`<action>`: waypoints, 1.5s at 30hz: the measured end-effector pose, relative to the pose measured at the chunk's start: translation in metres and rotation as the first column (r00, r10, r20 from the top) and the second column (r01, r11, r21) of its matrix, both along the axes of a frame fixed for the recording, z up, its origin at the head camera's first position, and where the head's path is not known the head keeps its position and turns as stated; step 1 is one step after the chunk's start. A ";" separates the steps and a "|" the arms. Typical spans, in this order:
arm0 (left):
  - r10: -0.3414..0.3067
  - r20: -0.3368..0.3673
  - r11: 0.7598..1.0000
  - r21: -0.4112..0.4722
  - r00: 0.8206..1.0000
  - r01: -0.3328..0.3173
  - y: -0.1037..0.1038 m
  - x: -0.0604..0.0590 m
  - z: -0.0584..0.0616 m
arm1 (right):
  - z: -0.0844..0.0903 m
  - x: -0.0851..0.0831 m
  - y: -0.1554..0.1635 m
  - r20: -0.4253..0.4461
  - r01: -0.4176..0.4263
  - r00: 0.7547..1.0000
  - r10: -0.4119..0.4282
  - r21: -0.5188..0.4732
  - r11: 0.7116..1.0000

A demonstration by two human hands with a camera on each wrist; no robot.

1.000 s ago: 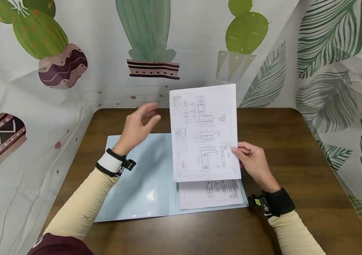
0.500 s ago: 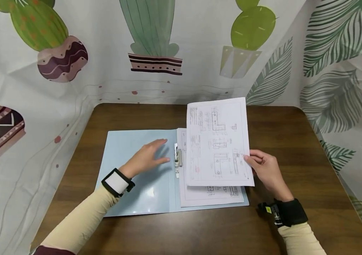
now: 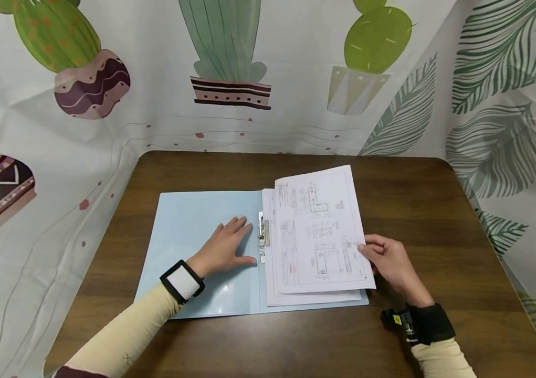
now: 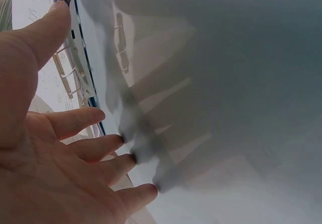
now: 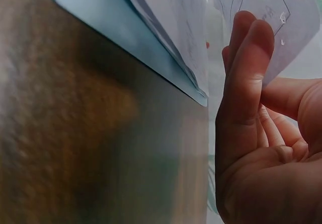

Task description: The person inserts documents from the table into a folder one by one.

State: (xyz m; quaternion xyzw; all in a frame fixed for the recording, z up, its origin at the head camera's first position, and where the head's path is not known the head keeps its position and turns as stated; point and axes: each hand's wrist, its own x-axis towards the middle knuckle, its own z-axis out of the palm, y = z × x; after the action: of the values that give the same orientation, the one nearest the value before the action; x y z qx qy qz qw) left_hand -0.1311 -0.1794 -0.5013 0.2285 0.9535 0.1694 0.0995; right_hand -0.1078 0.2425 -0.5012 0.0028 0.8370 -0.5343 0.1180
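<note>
so I've got my left hand [image 3: 226,247] flat on the open blue folder [image 3: 192,231] on the bench, right hand [image 3: 388,260] fingers pinching the drawing sheet [image 3: 319,231] over the stack by the clip [image 3: 263,236], looks not yet clipped in.

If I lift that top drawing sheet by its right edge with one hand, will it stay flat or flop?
The top sheet is thin paper pinched only at its right edge by the right hand, so it would likely droop. It looks very light and may slide on the sheets beneath.
</note>
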 end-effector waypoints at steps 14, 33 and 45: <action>0.018 -0.036 0.998 -0.058 0.999 -0.020 0.005 0.004 -0.008 | -0.010 0.007 -0.014 0.103 -0.022 0.994 0.021 0.008 1.000; 0.029 -0.049 0.999 -0.043 0.998 -0.032 0.007 0.006 -0.006 | -0.014 0.011 -0.025 0.044 -0.032 0.999 0.027 0.117 0.993; 0.030 -0.039 0.998 -0.059 0.999 -0.032 0.007 0.004 -0.008 | -0.010 0.012 -0.029 -0.048 -0.022 0.998 0.042 0.352 0.936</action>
State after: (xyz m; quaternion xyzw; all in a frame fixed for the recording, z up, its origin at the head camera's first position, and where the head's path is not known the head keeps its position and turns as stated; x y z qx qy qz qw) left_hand -0.1270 -0.1723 -0.5091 0.2137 0.9633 0.1383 0.0854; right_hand -0.0961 0.2136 -0.5111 -0.0046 0.9218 -0.3742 0.1013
